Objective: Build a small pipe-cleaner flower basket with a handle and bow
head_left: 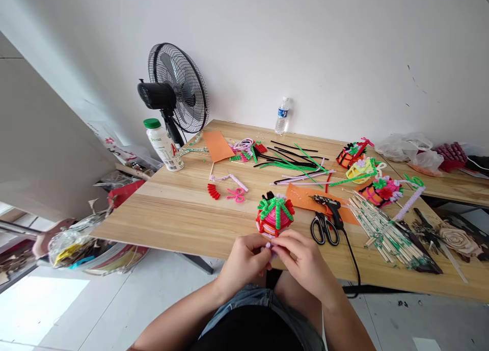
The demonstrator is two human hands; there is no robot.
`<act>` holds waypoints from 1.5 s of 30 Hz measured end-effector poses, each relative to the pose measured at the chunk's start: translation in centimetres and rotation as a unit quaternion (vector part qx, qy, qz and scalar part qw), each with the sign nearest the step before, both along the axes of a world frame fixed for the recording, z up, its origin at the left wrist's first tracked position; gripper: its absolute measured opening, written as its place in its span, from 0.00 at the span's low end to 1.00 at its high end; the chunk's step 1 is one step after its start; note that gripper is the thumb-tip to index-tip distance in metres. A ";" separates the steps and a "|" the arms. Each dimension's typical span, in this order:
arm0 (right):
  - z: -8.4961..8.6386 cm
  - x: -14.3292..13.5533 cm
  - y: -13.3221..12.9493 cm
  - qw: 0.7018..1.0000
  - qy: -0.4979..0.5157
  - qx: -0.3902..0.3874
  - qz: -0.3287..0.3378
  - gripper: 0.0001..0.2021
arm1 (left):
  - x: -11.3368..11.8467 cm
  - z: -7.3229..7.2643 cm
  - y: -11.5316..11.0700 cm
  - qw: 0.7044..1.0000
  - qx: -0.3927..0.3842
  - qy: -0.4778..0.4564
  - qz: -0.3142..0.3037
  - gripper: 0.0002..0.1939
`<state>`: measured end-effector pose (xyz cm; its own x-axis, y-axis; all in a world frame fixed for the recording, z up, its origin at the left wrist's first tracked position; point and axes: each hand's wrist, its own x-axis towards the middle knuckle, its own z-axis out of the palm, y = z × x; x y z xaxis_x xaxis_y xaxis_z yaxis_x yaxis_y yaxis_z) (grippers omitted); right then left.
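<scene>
Two hands, my left hand (244,259) and my right hand (301,257), are pinching a small lilac fuzzy piece (268,245) at the near edge of the tabletop (164,213).
My thumbs and forefingers are closing on it from both sides, with its lower part hiding behind my fingers. Just beyond my fingertips, a pink, green and red fuzzy basket (275,216) is sitting near the edge; whether the piece is touching it, I'm not managing to tell. To the right of the basket, black-handled scissors (324,230) are lying beside a glue gun (327,204), which is resting partly on an orange sheet (299,196). Farther right, a bundle of sticks (385,234) is spreading out. On the left, a pink bow (237,195) is lying near a red coil (213,191).
</scene>
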<state>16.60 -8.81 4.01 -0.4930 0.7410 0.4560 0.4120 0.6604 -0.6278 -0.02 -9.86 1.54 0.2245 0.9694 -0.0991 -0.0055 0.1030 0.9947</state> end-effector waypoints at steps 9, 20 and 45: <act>0.3 -0.4 0.0 0.999 -0.036 0.007 0.009 0.12 | -0.7 0.3 0.5 0.988 0.107 0.107 -0.033 0.10; -0.3 -0.6 0.1 0.999 -0.028 0.034 -0.013 0.11 | -0.7 0.3 0.3 0.987 0.121 0.110 -0.005 0.11; -0.7 -3.3 3.3 0.946 0.030 0.212 -0.245 0.05 | -2.7 -1.1 4.9 0.895 0.400 0.117 0.162 0.15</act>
<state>13.28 -5.52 3.33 -0.1018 0.6176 0.7798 0.7053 0.5977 -0.3813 -2.72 -4.91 0.47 -0.0176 0.7619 0.6474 0.3122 -0.6109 0.7275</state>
